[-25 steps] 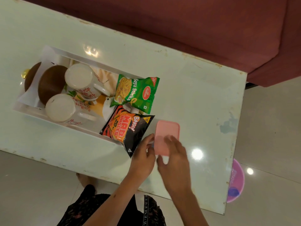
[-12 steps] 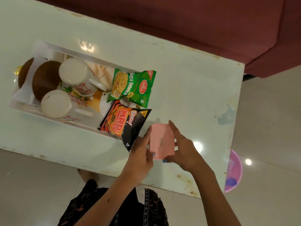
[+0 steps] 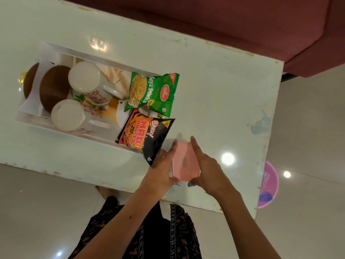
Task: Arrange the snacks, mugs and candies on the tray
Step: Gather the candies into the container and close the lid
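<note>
You hold the pink box (image 3: 184, 163) between both hands, above the near edge of the table (image 3: 214, 86), just right of the tray (image 3: 61, 53). Your left hand (image 3: 161, 170) grips its left side and your right hand (image 3: 208, 171) its right, index fingers stretched along it, thumbs at its near end (nails painted blue). The black snack packet (image 3: 145, 136) lies over the tray's right end, touching your left hand, the green packet (image 3: 154, 93) just beyond it. Two upturned mugs (image 3: 87, 80) and two brown rounds (image 3: 53, 86) fill the tray's left part.
</note>
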